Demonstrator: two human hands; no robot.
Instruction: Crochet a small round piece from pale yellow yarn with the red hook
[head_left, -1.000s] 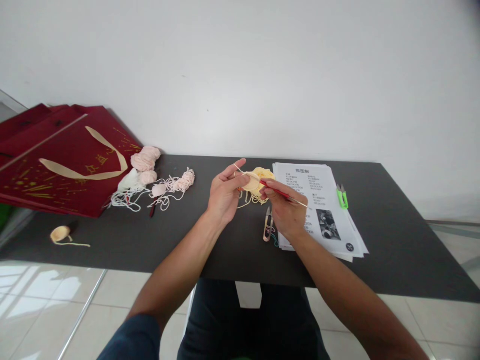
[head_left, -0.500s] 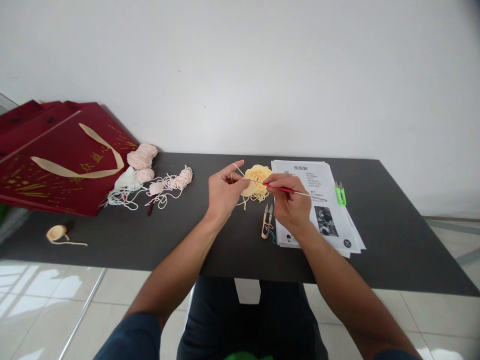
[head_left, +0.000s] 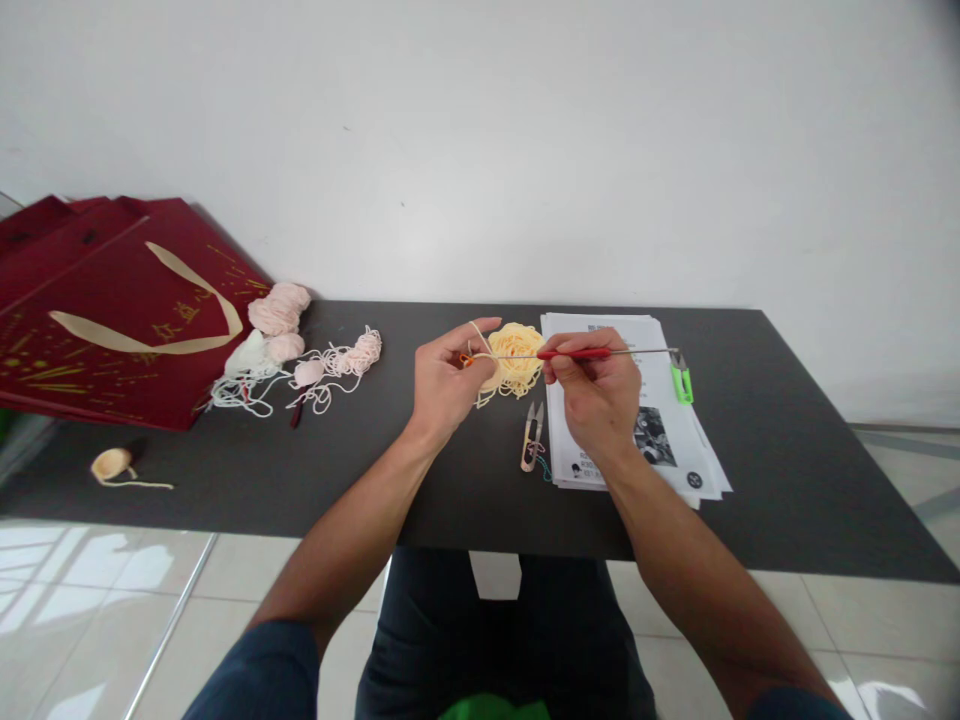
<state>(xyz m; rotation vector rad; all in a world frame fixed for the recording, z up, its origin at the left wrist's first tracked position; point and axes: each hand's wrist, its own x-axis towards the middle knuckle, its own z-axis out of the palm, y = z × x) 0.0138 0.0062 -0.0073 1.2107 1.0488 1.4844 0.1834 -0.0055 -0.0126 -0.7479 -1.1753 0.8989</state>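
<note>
My left hand (head_left: 444, 378) pinches a small piece of yellow crochet work (head_left: 487, 372), with the strand looped over my raised forefinger. My right hand (head_left: 597, 395) grips a crochet hook (head_left: 600, 353) by its red handle, held level, its tip at the piece in my left hand. Just behind both hands a loose ball of yellow yarn (head_left: 517, 352) lies on the dark table (head_left: 787, 470).
Beige thread snips (head_left: 532, 438) lie between my hands. A stack of printed sheets (head_left: 660, 440) sits under my right hand, green snips (head_left: 681, 378) beside it. Pink and white yarn (head_left: 300, 350), dark red gift bags (head_left: 112, 310) and a small tan crocheted piece (head_left: 111, 464) lie left.
My right hand has turned the hook from a slant to level and drawn it rightward. The left hand keeps its pinch on the piece. The view has tilted slightly.
</note>
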